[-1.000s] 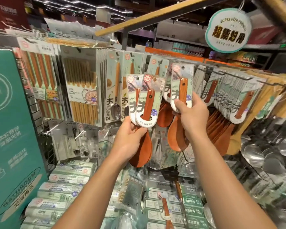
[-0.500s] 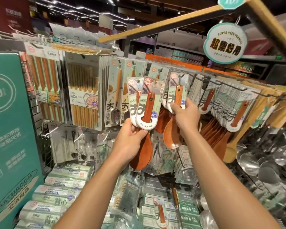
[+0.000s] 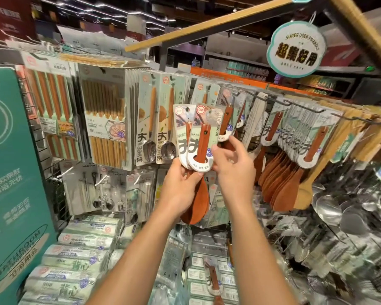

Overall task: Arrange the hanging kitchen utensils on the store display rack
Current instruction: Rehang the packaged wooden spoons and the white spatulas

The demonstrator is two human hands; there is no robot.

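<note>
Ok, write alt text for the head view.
A person's left hand holds two carded wooden rice spoons in front of a store display rack, while the right hand touches the front card's edge. Packaged chopsticks hang left; more rice spoons hang right.

rice spoons (image 3: 201,137): smooth reddish wood, glossy card | ladles (image 3: 330,208): shiny metal | chopsticks (image 3: 106,111): pale wood

A: What hangs along the display rack (image 3: 312,107)?
B: Chopstick packs (image 3: 107,119) at its left end, carded steel spoons (image 3: 149,126) beside them, then a dense row of wooden rice spoons (image 3: 295,150) towards the right end
</note>
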